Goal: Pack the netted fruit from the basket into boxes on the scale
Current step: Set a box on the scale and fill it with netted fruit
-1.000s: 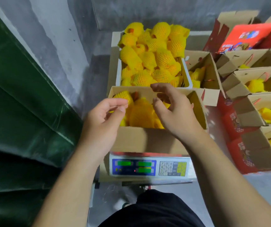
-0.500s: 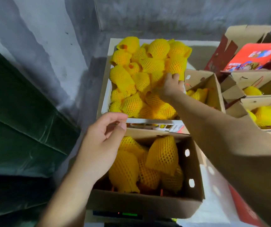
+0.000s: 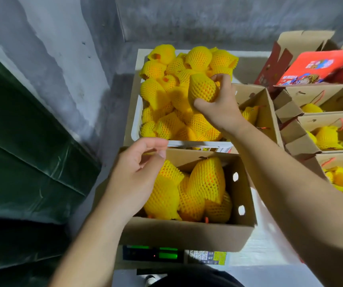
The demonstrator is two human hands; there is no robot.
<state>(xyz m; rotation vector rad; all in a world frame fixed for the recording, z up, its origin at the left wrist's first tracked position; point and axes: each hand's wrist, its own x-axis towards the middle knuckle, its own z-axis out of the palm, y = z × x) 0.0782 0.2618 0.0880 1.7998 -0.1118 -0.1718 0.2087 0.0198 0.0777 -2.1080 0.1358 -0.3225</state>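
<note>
1. The right hand (image 3: pixel 221 106) grasps one netted fruit (image 3: pixel 202 89), fingers and thumb curled round it, lifted just above the heap in the white basket (image 3: pixel 134 129)
2. The left hand (image 3: pixel 137 179) hovers over the near-left corner of the cardboard box (image 3: pixel 187 235); its fingers are loosely curled and it appears to hold nothing
3. That box sits on the electronic scale (image 3: pixel 152 254), whose green display shows below the box's front wall; the digits are too blurred to read
4. Several netted fruits already fill the box, the tallest standing upright near the middle
5. To do this step well, carry the fruit straight back over the basket's near rim and lower it into the box's right side, where the packed fruit seems to sit lowest
6. Set it down rather than drop it, so the foam net stays on and the scale reading settles quickly
7. The left hand could steady or nudge the packed fruit aside, but should not lean on the box, since that would likely falsify the weight
8. Filled boxes (image 3: pixel 332 131) stand to the right, well apart from the scale
</note>
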